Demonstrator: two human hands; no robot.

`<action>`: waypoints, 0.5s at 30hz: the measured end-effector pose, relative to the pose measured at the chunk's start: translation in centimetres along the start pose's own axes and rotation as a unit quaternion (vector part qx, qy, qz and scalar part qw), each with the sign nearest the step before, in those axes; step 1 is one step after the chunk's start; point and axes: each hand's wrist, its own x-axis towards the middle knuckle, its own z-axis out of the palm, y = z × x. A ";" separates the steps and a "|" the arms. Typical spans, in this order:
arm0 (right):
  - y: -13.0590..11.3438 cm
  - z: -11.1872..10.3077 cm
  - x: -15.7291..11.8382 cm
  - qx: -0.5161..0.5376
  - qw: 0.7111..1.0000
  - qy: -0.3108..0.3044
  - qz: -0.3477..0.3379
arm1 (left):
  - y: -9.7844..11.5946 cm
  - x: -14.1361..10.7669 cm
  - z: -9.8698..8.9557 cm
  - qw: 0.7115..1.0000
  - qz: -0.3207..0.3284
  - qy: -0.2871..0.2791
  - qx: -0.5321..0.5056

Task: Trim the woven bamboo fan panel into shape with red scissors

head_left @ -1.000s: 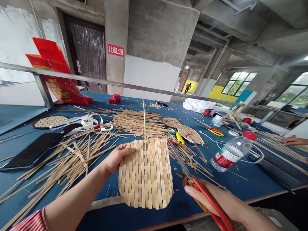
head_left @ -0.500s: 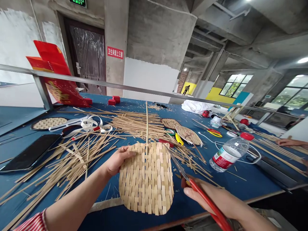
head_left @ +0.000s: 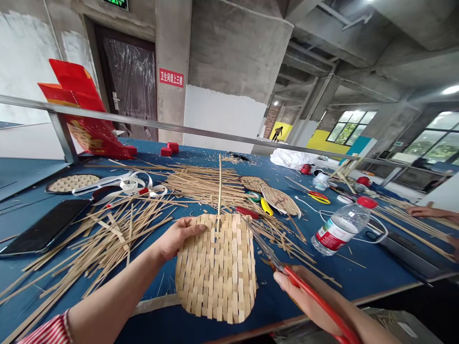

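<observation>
- The right hand [head_left: 304, 296] is closed around the red handles of a pair of scissors [head_left: 287, 272], whose blades run up and to the left from the grip toward the right edge of the woven bamboo fan [head_left: 217, 270].
- The left hand [head_left: 177, 236] pinches the fan's upper left edge, thumb on top and fingers underneath; the fan hangs tilted just above the blue table [head_left: 358, 267], between the two hands.
- A thin bamboo stick [head_left: 219, 191] rises from the fan's top edge, just right of the left thumb.
- Left of the left hand, loose bamboo strips [head_left: 107, 234] lie scattered, with a dark phone [head_left: 46, 229] beyond them.
- Right of the scissors, well apart, a water bottle [head_left: 340, 227] with a red cap lies on its side.
- Beyond the fan lie more strips, two smaller woven pieces [head_left: 281, 200] and white ribbon [head_left: 125, 184].
- At the far right edge, another person's hand [head_left: 421, 211] rests on the table.
</observation>
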 end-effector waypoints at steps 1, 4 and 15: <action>0.1 0.0 -0.1 0.002 1.000 0.000 0.000 | 0.0 0.0 0.0 1.000 -0.004 -0.001 0.004; 0.2 -0.1 -0.1 0.004 1.000 0.000 -0.003 | -0.2 0.1 -0.1 1.000 -0.009 -0.002 0.012; 0.6 0.1 0.0 -0.006 1.000 -0.004 -0.006 | -0.3 0.3 -0.2 1.000 -0.023 -0.017 0.001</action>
